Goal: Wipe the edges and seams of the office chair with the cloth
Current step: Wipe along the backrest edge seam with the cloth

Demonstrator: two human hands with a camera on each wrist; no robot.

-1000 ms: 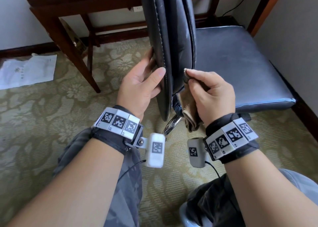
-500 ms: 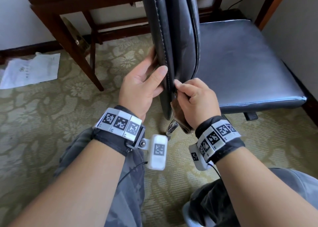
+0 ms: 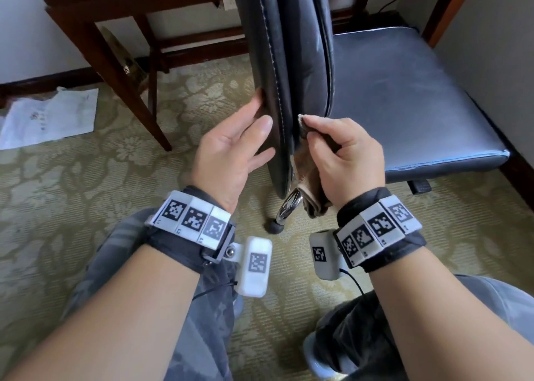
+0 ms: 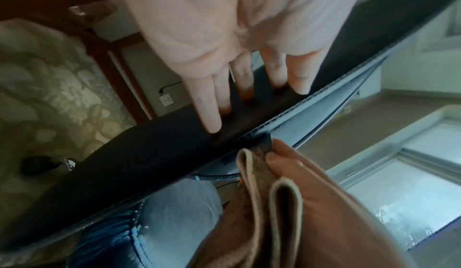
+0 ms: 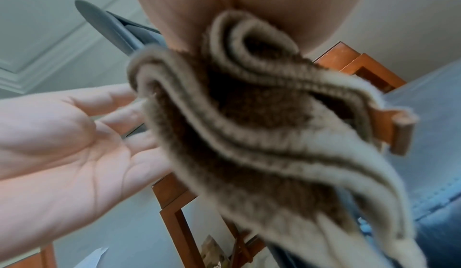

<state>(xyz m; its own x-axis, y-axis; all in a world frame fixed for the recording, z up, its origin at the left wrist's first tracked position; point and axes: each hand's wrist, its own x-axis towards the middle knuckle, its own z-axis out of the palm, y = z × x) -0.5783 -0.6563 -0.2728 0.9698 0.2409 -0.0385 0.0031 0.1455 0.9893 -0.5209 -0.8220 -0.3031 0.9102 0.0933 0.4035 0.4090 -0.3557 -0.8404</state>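
Observation:
The black leather chair backrest (image 3: 277, 62) stands edge-on before me, a white stitched seam running down its near edge, and the seat (image 3: 404, 97) lies to the right. My left hand (image 3: 245, 137) rests on the backrest's left side with straight fingers (image 4: 224, 87), the thumb near the seam. My right hand (image 3: 341, 155) pinches a folded brown cloth (image 3: 303, 123) and holds its tip against the groove on the right of the edge. The rest of the cloth (image 5: 262, 124) hangs below that hand.
A dark wooden desk leg (image 3: 115, 77) stands at the left, and white paper (image 3: 49, 117) lies on the patterned carpet. A chrome chair strut with a black foot (image 3: 289, 207) sits below the backrest. A wall (image 3: 505, 48) runs close on the right. My knees are below.
My right hand slid the cloth down the backrest edge, then back up a little. My left thumb has eased off the seam while the fingers stay on the backrest.

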